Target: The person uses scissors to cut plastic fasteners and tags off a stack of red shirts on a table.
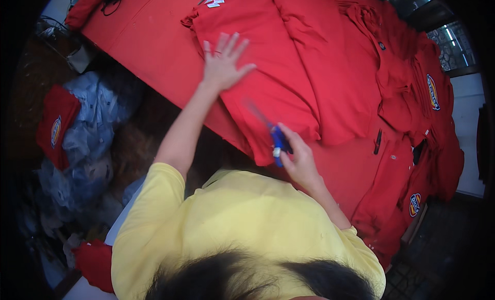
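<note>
My left hand (223, 65) is spread flat on a red garment (278, 68), its fingers apart and holding nothing. The garment lies in broad folds across the table, its near edge close to my body. My right hand (300, 158) grips a pair of scissors (279, 141) by the blue handles. Their blades are blurred and point toward the far left, over the garment's near left part. Whether the blades touch the cloth, I cannot tell. White labels (214, 3) show at the garment's far left corner.
More red garments with patches (432, 92) are heaped along the right. A dark, slim tool (378, 141) lies on the red tabletop (149, 47). Clear plastic bags (87, 140) and a red cloth (56, 124) are left of the table, below its edge.
</note>
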Action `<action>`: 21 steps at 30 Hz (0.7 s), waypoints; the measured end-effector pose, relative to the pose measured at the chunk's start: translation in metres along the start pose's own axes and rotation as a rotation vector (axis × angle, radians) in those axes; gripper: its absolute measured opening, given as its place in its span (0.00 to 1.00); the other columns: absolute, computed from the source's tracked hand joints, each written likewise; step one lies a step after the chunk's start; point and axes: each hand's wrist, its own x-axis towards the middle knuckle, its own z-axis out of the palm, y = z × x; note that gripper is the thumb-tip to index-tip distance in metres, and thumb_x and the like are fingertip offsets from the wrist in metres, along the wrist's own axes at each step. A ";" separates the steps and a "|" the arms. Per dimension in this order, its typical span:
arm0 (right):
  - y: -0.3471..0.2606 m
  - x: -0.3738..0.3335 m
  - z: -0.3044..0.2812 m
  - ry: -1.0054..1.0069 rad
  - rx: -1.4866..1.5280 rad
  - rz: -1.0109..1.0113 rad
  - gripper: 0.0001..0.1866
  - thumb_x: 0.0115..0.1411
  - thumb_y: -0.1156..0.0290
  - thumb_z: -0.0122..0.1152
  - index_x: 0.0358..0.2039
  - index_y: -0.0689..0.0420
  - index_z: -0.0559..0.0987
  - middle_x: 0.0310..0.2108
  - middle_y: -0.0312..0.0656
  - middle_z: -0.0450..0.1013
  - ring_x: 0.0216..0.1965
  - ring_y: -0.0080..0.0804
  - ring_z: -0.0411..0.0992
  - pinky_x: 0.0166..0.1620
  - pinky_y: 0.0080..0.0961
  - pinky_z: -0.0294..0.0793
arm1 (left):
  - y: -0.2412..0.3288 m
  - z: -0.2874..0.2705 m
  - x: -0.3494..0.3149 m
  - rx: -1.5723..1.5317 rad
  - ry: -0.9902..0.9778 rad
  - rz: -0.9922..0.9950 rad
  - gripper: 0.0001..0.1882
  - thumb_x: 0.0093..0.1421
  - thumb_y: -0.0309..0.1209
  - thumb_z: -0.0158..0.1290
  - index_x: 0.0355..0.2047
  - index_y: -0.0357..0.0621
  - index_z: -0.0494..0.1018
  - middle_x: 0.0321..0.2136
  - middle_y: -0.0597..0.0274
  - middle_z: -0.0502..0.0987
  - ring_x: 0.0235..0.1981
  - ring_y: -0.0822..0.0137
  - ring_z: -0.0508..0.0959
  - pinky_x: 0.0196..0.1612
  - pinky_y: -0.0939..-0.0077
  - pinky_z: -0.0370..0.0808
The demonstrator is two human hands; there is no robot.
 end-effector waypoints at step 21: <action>0.061 0.080 -0.208 1.066 1.257 -0.140 0.10 0.54 0.77 0.62 0.37 0.56 0.73 0.31 0.31 0.71 0.29 0.16 0.68 0.33 0.13 0.67 | -0.088 -0.015 -0.079 0.079 -0.114 -0.720 0.33 0.64 0.52 0.37 0.64 0.48 0.53 0.65 0.59 0.50 0.67 0.57 0.48 0.65 0.48 0.39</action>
